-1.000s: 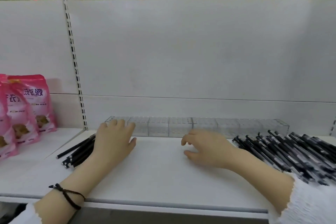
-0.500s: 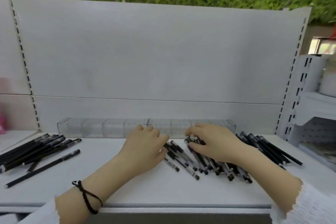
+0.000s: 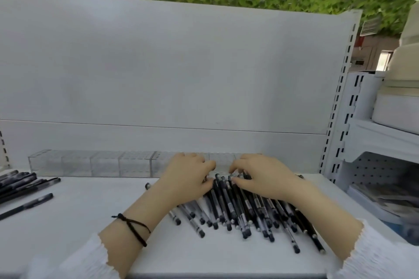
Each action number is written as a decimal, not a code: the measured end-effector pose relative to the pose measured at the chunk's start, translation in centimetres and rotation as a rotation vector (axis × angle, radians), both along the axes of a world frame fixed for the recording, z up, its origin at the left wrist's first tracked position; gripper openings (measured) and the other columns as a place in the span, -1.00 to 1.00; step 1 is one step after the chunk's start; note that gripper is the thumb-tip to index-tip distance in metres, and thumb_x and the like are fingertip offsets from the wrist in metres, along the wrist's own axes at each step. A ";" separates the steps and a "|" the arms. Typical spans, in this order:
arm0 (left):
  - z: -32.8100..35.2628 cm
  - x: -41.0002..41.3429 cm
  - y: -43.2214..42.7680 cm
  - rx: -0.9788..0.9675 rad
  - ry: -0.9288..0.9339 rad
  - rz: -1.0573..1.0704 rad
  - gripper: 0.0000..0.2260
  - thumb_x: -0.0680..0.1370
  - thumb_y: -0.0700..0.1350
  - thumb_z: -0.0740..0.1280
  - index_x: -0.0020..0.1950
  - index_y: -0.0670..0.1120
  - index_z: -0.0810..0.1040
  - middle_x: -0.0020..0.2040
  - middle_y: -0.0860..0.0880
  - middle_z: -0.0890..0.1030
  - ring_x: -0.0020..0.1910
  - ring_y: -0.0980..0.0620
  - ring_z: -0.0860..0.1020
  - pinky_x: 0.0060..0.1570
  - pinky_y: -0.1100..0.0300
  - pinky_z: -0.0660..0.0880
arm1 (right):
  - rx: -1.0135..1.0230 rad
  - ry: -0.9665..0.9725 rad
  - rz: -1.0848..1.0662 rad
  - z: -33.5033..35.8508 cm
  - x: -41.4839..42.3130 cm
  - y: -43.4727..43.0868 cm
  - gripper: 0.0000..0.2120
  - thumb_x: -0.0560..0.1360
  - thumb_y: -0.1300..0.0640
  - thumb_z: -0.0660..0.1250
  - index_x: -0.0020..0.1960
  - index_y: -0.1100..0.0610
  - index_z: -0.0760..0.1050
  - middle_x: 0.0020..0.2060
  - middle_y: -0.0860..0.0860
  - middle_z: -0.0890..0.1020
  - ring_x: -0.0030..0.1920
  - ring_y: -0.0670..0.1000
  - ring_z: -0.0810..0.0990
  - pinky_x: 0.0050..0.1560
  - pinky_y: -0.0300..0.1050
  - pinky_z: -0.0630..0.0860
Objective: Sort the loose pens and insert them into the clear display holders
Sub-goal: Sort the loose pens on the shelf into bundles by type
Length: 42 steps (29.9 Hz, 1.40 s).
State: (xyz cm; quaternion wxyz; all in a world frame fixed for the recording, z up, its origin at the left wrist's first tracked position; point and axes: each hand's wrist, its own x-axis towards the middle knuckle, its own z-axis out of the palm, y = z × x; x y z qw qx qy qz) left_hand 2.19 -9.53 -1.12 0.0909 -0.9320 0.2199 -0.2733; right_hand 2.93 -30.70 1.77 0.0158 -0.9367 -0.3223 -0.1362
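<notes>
My left hand (image 3: 188, 176) lies palm down on the far left part of the big pile of pens (image 3: 238, 210). Its fingers are bent loosely and rest on the pens; they hold nothing that I can see. My right hand (image 3: 260, 176) is on the far end of the same pile. Its fingers curl down onto the pen tops and my thumb touches one, but I cannot tell if I have pinched a pen.

The pens are thin and black, and some have clear middles with dark ends. They lie side by side in a messy fan on the white shelf (image 3: 90, 222), with their near ends toward me.

The clear holders (image 3: 90, 163) stand in a long row at the back of the shelf, just past my fingers. They look like small see-through boxes joined together.

Far to the left is a second, smaller bunch of black pens (image 3: 20, 184), with one pen (image 3: 27, 205) lying alone near it. A dark cord (image 3: 133, 229) is tied round my left wrist.
</notes>
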 end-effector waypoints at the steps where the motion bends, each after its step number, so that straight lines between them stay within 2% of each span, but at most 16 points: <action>1: -0.2 0.1 0.5 -0.005 0.017 -0.003 -0.69 0.60 0.13 0.08 0.23 0.04 0.45 -0.02 0.03 0.59 -0.01 -0.03 0.54 -0.09 0.11 0.38 | 0.002 0.007 0.005 -0.2 0.1 -0.2 -0.74 0.57 -0.11 0.16 0.22 -0.11 0.47 0.05 -0.11 0.53 0.05 -0.04 0.52 0.00 -0.03 0.52; 6: -0.3 0.5 3.6 0.006 0.051 -0.005 -0.69 0.60 0.14 0.09 0.27 0.09 0.43 0.02 0.08 0.60 0.04 0.02 0.53 -0.09 0.14 0.36 | 0.018 0.047 0.044 -0.3 0.5 0.4 -0.74 0.56 -0.09 0.19 0.20 -0.12 0.50 0.04 -0.12 0.55 0.03 -0.10 0.51 0.01 -0.08 0.51; 9: -0.8 0.4 4.4 -0.018 0.089 0.023 -0.71 0.60 0.14 0.09 0.26 0.11 0.41 0.03 0.11 0.59 0.06 0.05 0.51 -0.10 0.13 0.34 | 0.030 0.093 0.127 0.2 0.8 2.4 -0.78 0.55 -0.06 0.23 0.15 -0.11 0.54 -0.02 -0.17 0.56 -0.06 -0.16 0.47 -0.01 -0.13 0.47; 15: -1.4 0.5 3.4 -0.161 0.160 -0.025 -0.75 0.58 0.15 0.14 0.21 0.15 0.44 0.02 0.15 0.57 0.05 0.12 0.50 -0.22 0.19 0.29 | -0.022 0.153 0.101 -1.3 1.4 4.1 -0.86 0.46 0.08 0.25 -0.16 0.10 0.56 -0.17 -0.01 0.59 -0.14 0.02 0.53 -0.12 0.01 0.53; 17: -1.3 0.5 3.4 -0.181 0.167 -0.028 -0.75 0.59 0.14 0.14 0.21 0.15 0.45 0.02 0.15 0.57 0.05 0.13 0.50 -0.21 0.19 0.30 | 0.026 0.218 0.134 -1.3 1.5 3.8 -0.86 0.44 0.15 0.26 -0.13 0.09 0.59 -0.16 -0.03 0.57 -0.14 -0.06 0.50 -0.08 -0.07 0.50; 20: -1.2 0.4 3.6 -0.232 0.173 -0.022 -0.77 0.60 0.09 0.15 0.22 0.16 0.45 0.02 0.16 0.56 0.03 0.13 0.50 -0.21 0.19 0.35 | 0.087 0.317 0.172 -1.1 1.5 3.8 -0.71 0.46 0.21 0.23 0.04 -0.04 0.63 -0.15 -0.09 0.50 -0.14 -0.15 0.43 -0.05 -0.19 0.42; 24: -1.2 0.0 3.6 -0.283 0.287 -0.103 -0.73 0.59 -0.10 0.17 0.22 0.16 0.48 0.08 0.16 0.53 0.08 0.14 0.48 -0.11 0.17 0.43 | 0.114 0.354 0.197 -1.5 1.2 4.4 -0.65 0.50 0.22 0.19 0.12 -0.11 0.60 -0.18 -0.13 0.43 -0.15 -0.20 0.39 -0.10 -0.32 0.33; 26: -1.4 -0.1 3.5 -0.276 0.378 -0.129 -0.65 0.55 -0.18 0.15 0.22 0.18 0.49 0.09 0.14 0.50 0.09 0.12 0.46 -0.05 0.10 0.47 | 0.125 0.347 0.173 -1.4 1.1 4.4 -0.67 0.49 0.23 0.19 0.10 -0.06 0.61 -0.16 -0.11 0.46 -0.13 -0.18 0.42 -0.08 -0.27 0.37; 28: -1.5 0.0 3.5 -0.255 0.394 -0.124 -0.62 0.53 -0.20 0.14 0.22 0.19 0.49 0.09 0.13 0.49 0.09 0.13 0.44 -0.03 0.06 0.48 | 0.135 0.340 0.152 -1.3 1.1 4.2 -0.70 0.48 0.23 0.20 0.06 -0.01 0.62 -0.14 -0.08 0.52 -0.11 -0.10 0.47 -0.01 -0.16 0.43; 32: -1.4 0.4 3.8 -0.297 0.378 -0.130 -0.72 0.51 -0.21 0.16 0.09 0.10 0.51 0.04 0.12 0.48 0.03 0.14 0.42 -0.12 0.13 0.44 | 0.160 0.342 0.120 -1.2 1.0 4.0 -0.75 0.46 0.22 0.22 0.00 0.00 0.60 -0.13 -0.07 0.58 -0.15 -0.07 0.49 -0.04 -0.09 0.48; 36: -1.6 0.5 4.5 -0.330 0.403 -0.154 -0.78 0.50 -0.21 0.16 0.00 0.09 0.46 -0.07 0.20 0.43 -0.07 0.19 0.34 -0.19 0.20 0.31 | 0.103 0.255 0.052 -1.4 1.2 3.7 -0.86 0.47 0.08 0.25 -0.11 -0.01 0.60 -0.17 -0.12 0.59 -0.12 -0.09 0.53 -0.02 -0.02 0.52; 39: -1.7 0.5 5.1 -0.368 0.446 -0.146 -0.77 0.53 -0.19 0.17 0.07 0.12 0.45 -0.06 0.24 0.43 -0.07 0.21 0.37 -0.14 0.23 0.36 | 0.097 0.248 0.032 -1.4 1.4 4.0 -0.88 0.47 0.00 0.29 -0.08 -0.02 0.58 -0.18 -0.11 0.60 -0.15 -0.12 0.53 -0.05 -0.05 0.54; 42: -1.7 0.6 5.2 -0.424 0.434 -0.108 -0.78 0.55 -0.13 0.19 0.12 0.15 0.44 0.01 0.21 0.46 -0.02 0.21 0.41 -0.09 0.21 0.43 | 0.219 0.320 0.064 -1.2 1.5 5.0 -0.90 0.48 -0.01 0.34 -0.03 -0.04 0.57 -0.19 -0.12 0.59 -0.24 -0.18 0.48 -0.13 -0.18 0.47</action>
